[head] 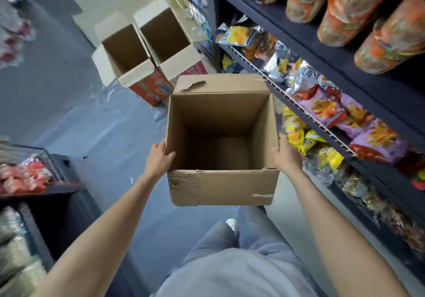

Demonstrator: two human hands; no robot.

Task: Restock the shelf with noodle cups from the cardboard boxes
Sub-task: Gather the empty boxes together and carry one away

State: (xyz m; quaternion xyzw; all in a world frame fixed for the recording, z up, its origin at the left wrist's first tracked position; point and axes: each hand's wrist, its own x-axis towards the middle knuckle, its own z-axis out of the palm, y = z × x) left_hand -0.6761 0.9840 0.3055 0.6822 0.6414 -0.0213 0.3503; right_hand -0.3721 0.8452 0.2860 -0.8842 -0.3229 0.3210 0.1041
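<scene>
A narrow store aisle seen from above. An open cardboard box (pixel 222 140), held between both hands, fills the middle of the aisle, its inside bare and open from above. Just beyond it two open boxes (pixel 147 44) stand on the floor, blocking the way ahead. A dark shelf (pixel 326 44) packed with goods walls the right side; open grey floor (pixel 76 117) lies to the left.

Plain brown corrugated cardboard box (pixel 222 181): open-topped, upright, held off the floor, interior apparently empty though dim. Two more open cardboard boxes with orange printed sides (pixel 128 50) stand side by side on the floor beyond. Orange patterned noodle cups (pixel 358 5) fill the dark upper shelf (pixel 305 32), right.
</scene>
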